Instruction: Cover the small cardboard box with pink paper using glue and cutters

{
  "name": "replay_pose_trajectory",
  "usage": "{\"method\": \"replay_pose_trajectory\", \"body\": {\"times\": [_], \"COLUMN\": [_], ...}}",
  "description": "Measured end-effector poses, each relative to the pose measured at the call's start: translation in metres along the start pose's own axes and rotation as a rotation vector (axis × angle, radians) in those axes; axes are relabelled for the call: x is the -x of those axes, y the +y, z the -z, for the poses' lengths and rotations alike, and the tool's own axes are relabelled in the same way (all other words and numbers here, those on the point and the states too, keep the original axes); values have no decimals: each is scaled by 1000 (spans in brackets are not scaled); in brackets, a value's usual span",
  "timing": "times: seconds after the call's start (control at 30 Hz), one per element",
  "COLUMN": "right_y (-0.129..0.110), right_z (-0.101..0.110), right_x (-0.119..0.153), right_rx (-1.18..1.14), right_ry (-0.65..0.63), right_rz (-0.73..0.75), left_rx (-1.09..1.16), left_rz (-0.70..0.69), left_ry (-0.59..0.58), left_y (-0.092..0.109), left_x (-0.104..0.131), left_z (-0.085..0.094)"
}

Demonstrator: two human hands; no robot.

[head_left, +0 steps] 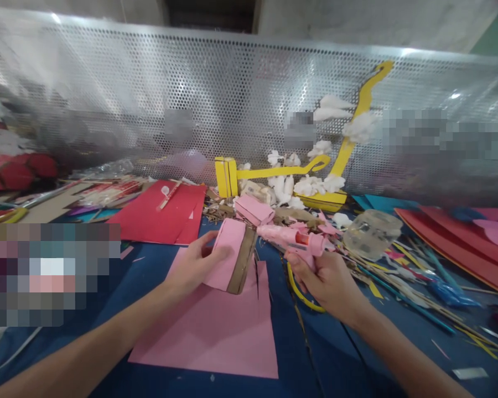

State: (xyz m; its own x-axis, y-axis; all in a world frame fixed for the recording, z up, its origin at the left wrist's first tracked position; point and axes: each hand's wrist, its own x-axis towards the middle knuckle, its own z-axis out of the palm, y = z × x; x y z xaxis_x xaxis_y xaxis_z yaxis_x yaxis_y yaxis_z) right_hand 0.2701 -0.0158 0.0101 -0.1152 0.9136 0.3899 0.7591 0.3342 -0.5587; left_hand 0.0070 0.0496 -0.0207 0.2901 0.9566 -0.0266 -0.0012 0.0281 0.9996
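My left hand (203, 257) grips a cardboard block (243, 262) whose broad face is covered in pink paper; brown cardboard shows bare along its right side. In my right hand (321, 276) is a pink glue gun (292, 236), its nozzle pointing left at the upper right corner of the block. Whether the nozzle touches the cardboard I cannot tell. Beneath the block lies a sheet of pink paper (228, 337) with a slit strip at its upper right. Another pink-covered piece (254, 210) rests just behind the block.
Behind stand yellow cut-out shapes (226, 177) with white fluffy tufts (282, 188), against a perforated metal panel (232, 83). Red sheets (161, 213) lie back left. Scraps, thin sticks (410, 293), a clear lumpy plastic piece (372, 233) and red curved sheets (460, 243) crowd the right.
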Motion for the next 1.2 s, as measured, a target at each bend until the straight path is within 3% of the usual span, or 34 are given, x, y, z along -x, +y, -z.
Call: {"method": "replay_pose_trajectory", "body": {"times": [0.47, 1.2], "right_y": [0, -5], "right_z": [-2, 1], "right_x": [3, 1], "right_rx": [31, 74], "right_ry": [-6, 66], "right_rz": [-42, 34], "left_rx": [48, -9], "left_rz": [2, 25], "left_ry": [-18, 8], "left_y": [-2, 0], "left_x": [0, 3], "left_z": [-1, -3]}}
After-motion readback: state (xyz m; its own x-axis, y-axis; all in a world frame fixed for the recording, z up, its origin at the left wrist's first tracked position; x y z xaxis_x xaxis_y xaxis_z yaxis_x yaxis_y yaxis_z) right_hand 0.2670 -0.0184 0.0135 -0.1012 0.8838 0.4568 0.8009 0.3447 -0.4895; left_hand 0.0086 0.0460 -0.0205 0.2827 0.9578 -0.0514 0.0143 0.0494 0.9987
